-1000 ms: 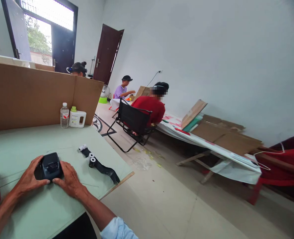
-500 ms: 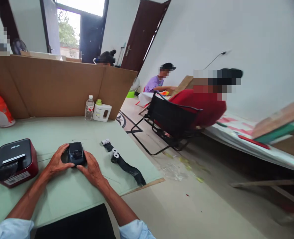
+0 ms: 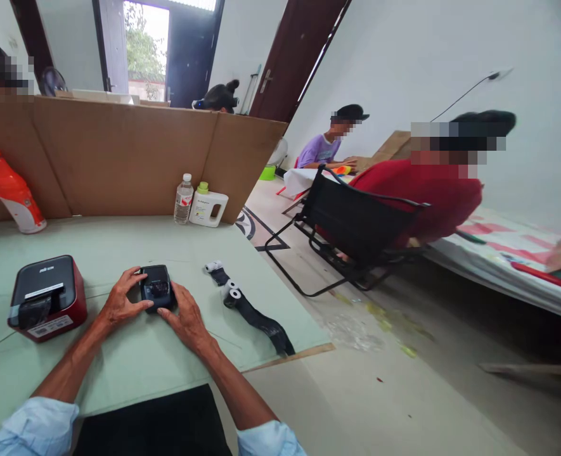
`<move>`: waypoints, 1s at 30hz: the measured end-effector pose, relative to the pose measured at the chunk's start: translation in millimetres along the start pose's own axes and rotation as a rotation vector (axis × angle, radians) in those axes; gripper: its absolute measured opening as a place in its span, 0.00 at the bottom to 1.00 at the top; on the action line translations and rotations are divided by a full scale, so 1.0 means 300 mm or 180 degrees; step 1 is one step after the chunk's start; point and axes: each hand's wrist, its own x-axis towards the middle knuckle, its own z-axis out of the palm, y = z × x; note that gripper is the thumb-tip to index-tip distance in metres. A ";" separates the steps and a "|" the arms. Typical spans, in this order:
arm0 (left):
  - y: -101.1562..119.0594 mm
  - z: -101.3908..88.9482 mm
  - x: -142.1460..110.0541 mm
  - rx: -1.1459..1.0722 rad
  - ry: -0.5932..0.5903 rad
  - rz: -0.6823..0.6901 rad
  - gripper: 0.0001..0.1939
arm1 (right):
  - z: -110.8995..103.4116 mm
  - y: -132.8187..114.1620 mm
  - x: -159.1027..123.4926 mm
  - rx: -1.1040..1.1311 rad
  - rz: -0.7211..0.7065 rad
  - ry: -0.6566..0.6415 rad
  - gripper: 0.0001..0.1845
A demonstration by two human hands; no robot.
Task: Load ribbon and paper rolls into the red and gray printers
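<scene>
A small black boxy device (image 3: pixel 155 288) with a glossy patch on top rests on the pale green tabletop (image 3: pixel 132 380). My left hand (image 3: pixel 124 301) is closed on its left side, thumb at the near corner and fingers at the far one. From the right, my right hand (image 3: pixel 184 314) grips the same device along its side and near edge. A dark strap (image 3: pixel 261 320) with white roll-like ends lies to the right of that hand. Left of my left hand sits a larger black and dark red machine (image 3: pixel 47 294) with a white label.
A cardboard panel (image 3: pixel 132 164) stands along the table's back. Before it are an orange bottle (image 3: pixel 14 193), a clear water bottle (image 3: pixel 184 201) and a white jug (image 3: pixel 208 208). A person in red sits in a black folding chair (image 3: pixel 356 221) to the right; others sit farther off.
The view has swung slightly left, so everything appears shifted right. Both hands stay on the black device, with no clear movement of it on the table.
</scene>
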 end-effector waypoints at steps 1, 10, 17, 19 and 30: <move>0.000 0.003 -0.001 0.0010 0.0017 0.0036 0.32 | 0.001 0.001 -0.001 0.0003 0.0010 0.0002 0.41; 0.034 0.006 -0.008 0.0243 -0.0048 0.0283 0.24 | -0.007 -0.006 0.008 0.0153 0.0066 0.0062 0.36; 0.060 0.006 -0.001 0.0208 -0.0138 0.0135 0.23 | -0.038 -0.021 0.055 0.0227 -0.0092 0.0101 0.31; 0.064 0.010 0.006 0.0169 -0.0126 0.0070 0.20 | -0.047 -0.019 0.082 0.0165 -0.0193 0.0057 0.30; 0.086 0.048 0.031 0.0060 0.0190 -0.0159 0.10 | -0.064 0.012 0.156 0.0012 -0.0506 -0.0140 0.27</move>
